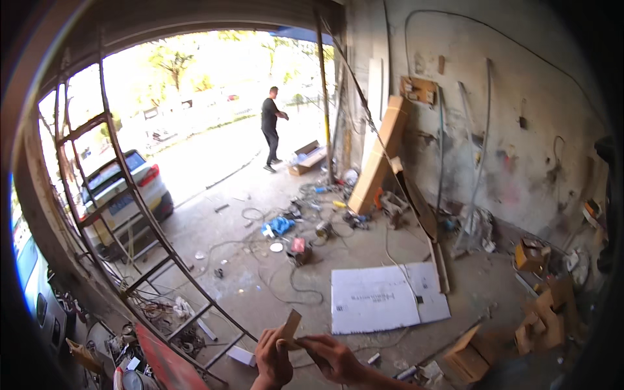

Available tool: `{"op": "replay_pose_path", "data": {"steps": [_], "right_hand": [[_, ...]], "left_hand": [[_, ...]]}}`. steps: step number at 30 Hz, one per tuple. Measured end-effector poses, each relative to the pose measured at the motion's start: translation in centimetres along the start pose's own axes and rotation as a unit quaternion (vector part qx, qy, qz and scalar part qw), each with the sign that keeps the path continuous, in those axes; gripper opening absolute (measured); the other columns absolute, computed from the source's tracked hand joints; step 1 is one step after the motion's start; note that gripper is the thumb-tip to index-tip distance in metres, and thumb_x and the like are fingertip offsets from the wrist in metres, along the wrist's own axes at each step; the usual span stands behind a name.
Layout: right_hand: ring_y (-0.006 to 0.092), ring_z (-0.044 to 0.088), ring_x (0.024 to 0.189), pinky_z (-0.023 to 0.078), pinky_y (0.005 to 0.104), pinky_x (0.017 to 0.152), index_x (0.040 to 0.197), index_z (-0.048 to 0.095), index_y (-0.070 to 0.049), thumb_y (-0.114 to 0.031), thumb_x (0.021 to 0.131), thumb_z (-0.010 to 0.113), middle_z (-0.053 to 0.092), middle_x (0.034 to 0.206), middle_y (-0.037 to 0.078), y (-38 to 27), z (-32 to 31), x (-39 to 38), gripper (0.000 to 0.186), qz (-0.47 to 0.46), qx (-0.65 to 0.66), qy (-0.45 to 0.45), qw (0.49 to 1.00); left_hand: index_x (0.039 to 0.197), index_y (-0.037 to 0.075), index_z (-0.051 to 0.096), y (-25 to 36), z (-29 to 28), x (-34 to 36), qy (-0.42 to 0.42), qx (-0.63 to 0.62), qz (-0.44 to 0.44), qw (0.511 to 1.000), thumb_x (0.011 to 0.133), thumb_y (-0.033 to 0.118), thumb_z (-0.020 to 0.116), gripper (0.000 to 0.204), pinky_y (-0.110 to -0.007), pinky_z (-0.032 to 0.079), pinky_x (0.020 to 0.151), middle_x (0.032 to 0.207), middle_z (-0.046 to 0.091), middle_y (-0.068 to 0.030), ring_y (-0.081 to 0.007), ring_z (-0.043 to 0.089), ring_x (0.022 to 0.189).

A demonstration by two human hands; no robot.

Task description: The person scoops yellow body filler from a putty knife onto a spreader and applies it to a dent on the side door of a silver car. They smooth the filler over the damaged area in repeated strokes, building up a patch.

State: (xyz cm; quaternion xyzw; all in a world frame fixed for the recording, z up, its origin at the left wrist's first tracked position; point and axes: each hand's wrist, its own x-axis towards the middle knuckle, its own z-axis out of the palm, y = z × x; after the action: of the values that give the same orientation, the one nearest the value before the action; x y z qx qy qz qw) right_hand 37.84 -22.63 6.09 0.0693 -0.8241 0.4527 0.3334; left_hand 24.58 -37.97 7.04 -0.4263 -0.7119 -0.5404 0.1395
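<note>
At the bottom of the head view, my left hand (273, 359) is closed around a short, flat, tan-grey rectangular strip (292, 324). Its upper end sticks up past my fingers; what it is made of cannot be made out. My right hand (335, 359) comes in from the right, its fingers pressed together against the lower part of the strip. My left fingers partly cover that lower part. Beyond my hands, a flattened white cardboard sheet (370, 300) lies on the concrete floor.
A metal ladder (156, 227) leans at the left, near a parked car (133, 188). Cables, a red-topped machine (299, 250) and a blue bag (279, 226) litter the floor. A long carton (380, 156) leans on the wall; opened boxes (471, 354) lie right. A person (270, 127) stands outside.
</note>
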Motion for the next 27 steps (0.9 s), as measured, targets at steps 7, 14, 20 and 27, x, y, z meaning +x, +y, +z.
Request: {"op": "replay_pose_path", "data": {"steps": [7, 14, 20, 27], "right_hand": [[0.0330, 0.080, 0.116, 0.063, 0.0422, 0.100, 0.140, 0.076, -0.003, 0.005, 0.108, 0.070, 0.079, 0.130, 0.019, 0.2, -2.3, 0.6, 0.033, 0.016, 0.031, 0.030, 0.999], [0.0363, 0.081, 0.108, 0.066, 0.0425, 0.088, 0.146, 0.069, 0.000, -0.007, 0.114, 0.063, 0.075, 0.136, 0.025, -0.3, -2.5, 2.3, 0.033, -0.010, -0.088, 0.101, 0.991], [0.0389, 0.078, 0.121, 0.064, 0.0438, 0.100, 0.153, 0.069, -0.005, 0.011, 0.099, 0.068, 0.075, 0.140, 0.022, 0.6, -3.2, 2.3, 0.056, -0.054, -0.008, 0.004, 0.999], [0.0424, 0.065, 0.138, 0.053, 0.0536, 0.120, 0.150, 0.076, -0.013, 0.005, 0.090, 0.071, 0.068, 0.149, 0.019, -0.8, -2.3, 2.8, 0.063, -0.068, -0.219, 0.036, 0.973]], "left_hand": [[0.103, 0.006, 0.070, -7.2, 0.3, -3.4, 0.142, -0.342, -0.240, 0.897, 0.123, 0.050, 0.051, 0.052, -0.028, 0.042, 0.062, 0.089, 0.070, -0.0016, -0.0101, 0.059, 0.071], [0.112, 0.000, 0.072, -5.1, 2.1, -5.6, 0.094, -0.583, -0.370, 0.717, 0.120, 0.035, 0.056, 0.039, -0.048, 0.061, 0.093, 0.109, 0.076, -0.0108, -0.0271, 0.074, 0.098], [0.112, 0.002, 0.070, -2.7, -0.3, -3.8, 0.043, -0.529, -0.305, 0.790, 0.121, 0.038, 0.054, 0.041, -0.043, 0.059, 0.092, 0.107, 0.075, -0.0091, -0.0233, 0.073, 0.100], [0.133, -0.007, 0.070, -0.7, 0.9, -2.3, 0.098, -0.549, -0.332, 0.761, 0.124, 0.041, 0.052, 0.052, -0.040, 0.059, 0.103, 0.128, 0.077, -0.0165, -0.0235, 0.074, 0.114]]}}
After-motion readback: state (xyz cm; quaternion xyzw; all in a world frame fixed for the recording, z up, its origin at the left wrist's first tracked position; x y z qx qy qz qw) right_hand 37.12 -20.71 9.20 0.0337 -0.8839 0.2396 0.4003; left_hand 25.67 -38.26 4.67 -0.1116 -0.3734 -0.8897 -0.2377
